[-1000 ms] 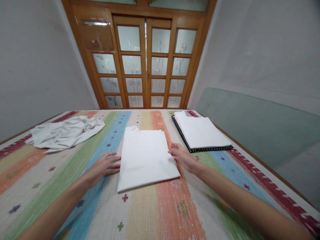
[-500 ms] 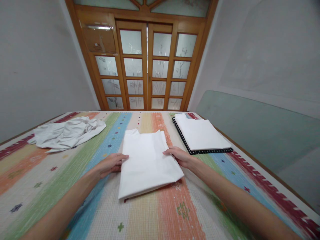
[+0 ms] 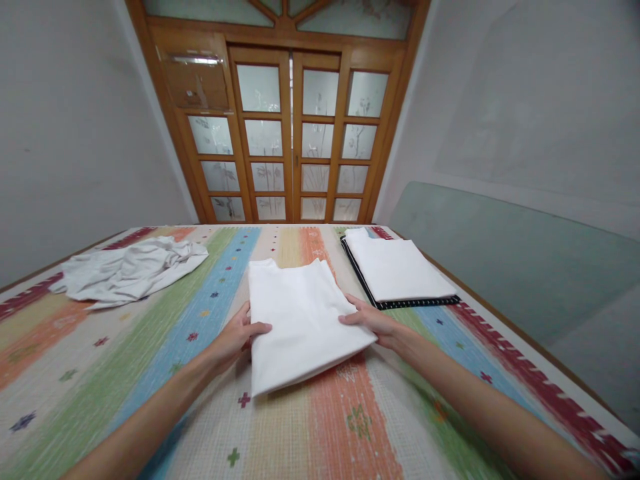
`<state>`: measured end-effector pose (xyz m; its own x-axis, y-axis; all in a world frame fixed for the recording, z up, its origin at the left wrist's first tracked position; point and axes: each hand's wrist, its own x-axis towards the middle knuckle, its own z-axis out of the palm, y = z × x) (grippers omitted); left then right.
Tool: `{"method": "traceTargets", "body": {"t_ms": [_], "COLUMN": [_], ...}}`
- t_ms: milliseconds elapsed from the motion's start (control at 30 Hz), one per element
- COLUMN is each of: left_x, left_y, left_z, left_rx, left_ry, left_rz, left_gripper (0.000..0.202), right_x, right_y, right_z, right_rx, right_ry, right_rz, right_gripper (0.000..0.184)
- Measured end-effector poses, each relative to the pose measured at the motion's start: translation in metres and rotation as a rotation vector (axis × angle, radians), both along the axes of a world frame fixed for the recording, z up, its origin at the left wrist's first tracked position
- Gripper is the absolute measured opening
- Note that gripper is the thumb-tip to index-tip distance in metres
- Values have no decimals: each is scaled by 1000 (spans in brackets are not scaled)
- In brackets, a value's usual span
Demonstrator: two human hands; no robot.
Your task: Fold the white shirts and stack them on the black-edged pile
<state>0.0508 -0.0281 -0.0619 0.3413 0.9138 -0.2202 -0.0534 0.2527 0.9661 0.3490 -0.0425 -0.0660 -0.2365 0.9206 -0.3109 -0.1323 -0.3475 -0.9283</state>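
Note:
A folded white cloth (image 3: 300, 320) is held just above the striped cover (image 3: 150, 373), its near edge lifted. My left hand (image 3: 239, 337) grips its left edge, thumb on top and fingers underneath. My right hand (image 3: 373, 323) grips the right edge the same way. Both hands are closed on the cloth.
A stack of folded cloths, white on top of dark dotted fabric (image 3: 397, 270), lies at the right. A crumpled white garment (image 3: 127, 270) lies at the far left. Wooden glass-paned doors (image 3: 290, 133) stand beyond the surface. A green padded wall panel (image 3: 525, 267) runs along the right.
My hands went from lying flat beside the cloth to sliding under its side edges and pinching them. The cloth's near edge has risen off the cover and shifted slightly right.

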Motion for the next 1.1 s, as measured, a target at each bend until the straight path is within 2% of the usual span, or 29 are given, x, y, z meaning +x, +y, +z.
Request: {"method": "traceTargets", "body": {"t_ms": [133,267,400,533,667,833,967,1100], "left_x": [14,38,81,135,186,237,265,284], "left_y": [3,15,38,65,89,109,120,130], "left_z": [9,22,35,40,36,32,32,25], "left_rx": [62,124,177,233,257,293,285,270], "left_ry": [-72,-120,-207,-284,-239,-190,-232,-221], "left_rz": [-25,-58,-58,-82,-98,-36,-40,-16], "left_gripper": [84,81,78,70,65,56,62,59], "right_x": [16,41,78,125,172,215,238,256], "right_y": [-3,-6,-5,3,18,37,45,52], "right_z": [11,32,52,61,62,60,53,41], "right_rx": [29,84,160,213,212,225,215,223], "right_ry": [22,-13,-74,-121,-150,-211,-202,-208], "right_rz": [-36,-103,-186,-258,-361,-390,-428,-443], "right_gripper": [72,74,75,72,74,60,58,59]}}
